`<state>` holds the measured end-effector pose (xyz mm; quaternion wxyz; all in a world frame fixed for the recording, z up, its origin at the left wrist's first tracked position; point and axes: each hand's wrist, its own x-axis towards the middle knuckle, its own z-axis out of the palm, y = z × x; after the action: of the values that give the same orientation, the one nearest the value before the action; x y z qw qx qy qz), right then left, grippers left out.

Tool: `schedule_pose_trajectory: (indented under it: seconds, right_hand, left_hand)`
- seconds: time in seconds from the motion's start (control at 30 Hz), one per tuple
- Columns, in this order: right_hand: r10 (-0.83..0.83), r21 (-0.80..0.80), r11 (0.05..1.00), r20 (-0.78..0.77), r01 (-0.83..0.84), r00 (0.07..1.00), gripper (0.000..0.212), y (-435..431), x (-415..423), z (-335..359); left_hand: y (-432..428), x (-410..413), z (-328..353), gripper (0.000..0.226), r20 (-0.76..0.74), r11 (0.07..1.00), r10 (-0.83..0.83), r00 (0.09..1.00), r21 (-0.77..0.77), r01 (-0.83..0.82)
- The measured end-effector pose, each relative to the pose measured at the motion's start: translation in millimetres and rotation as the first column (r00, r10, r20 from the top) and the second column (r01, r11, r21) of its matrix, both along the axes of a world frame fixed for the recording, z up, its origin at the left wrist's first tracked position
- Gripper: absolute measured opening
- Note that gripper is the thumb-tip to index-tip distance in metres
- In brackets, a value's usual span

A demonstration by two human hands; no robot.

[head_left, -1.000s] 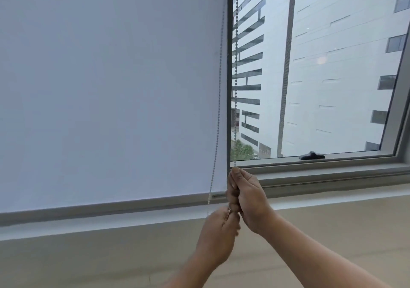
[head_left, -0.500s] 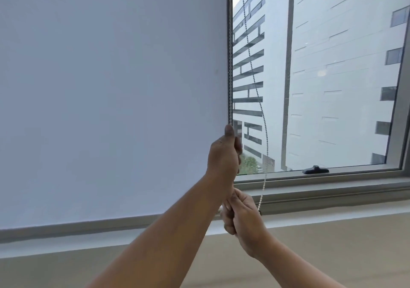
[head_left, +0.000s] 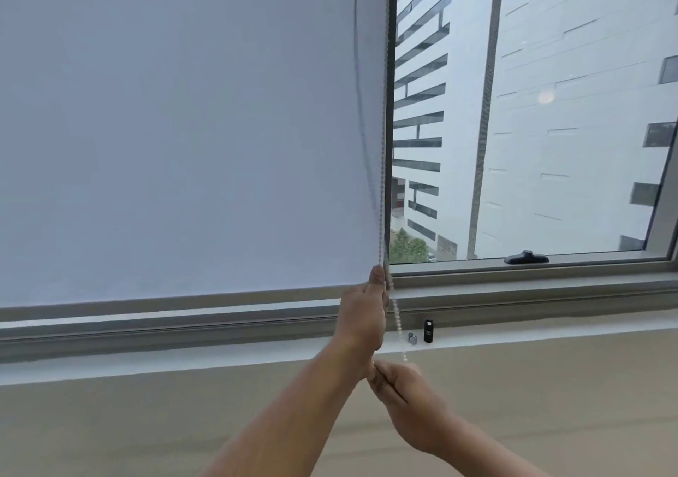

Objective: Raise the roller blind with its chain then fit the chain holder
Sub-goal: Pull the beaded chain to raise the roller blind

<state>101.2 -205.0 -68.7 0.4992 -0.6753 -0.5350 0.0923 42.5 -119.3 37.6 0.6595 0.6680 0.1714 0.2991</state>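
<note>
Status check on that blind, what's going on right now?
Left hand shut on bead chain, high; right hand shut on it lower. Roller blind still nearly down to the sill. Two small parts on window ledge, untouched. Nothing blocking.

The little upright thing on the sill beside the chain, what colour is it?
Black, seen in the head view, beside a smaller silver-grey piece.

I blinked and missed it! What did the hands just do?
The left hand climbed above the right hand and gripped the white beaded chain higher up; the right hand dropped low, still holding it. The white fabric roller blind still covers its pane.
</note>
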Motion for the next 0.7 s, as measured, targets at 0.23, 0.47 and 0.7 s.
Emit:
schedule_pose_trajectory:
  seconds: [0.23,0.47,0.7]
  right_hand:
    - [-0.05,0.07,0.996,-0.1,0.057,0.994,0.027,3,23,94]
    - [0.258,0.391,0.92,-0.543,-0.031,0.799,0.03,27,24,228]
    - [0.37,0.587,0.808,-0.57,0.048,0.734,0.04,46,15,216]
  left_hand:
    - [6,-8,4,0.064,0.008,0.999,0.029,1.0,-0.03,-0.028]
    - [-2,-2,-6,0.058,-0.027,0.998,0.022,0.999,0.059,-0.02]
    - [0,2,-14,0.054,0.027,0.996,0.004,1.0,0.088,-0.007]
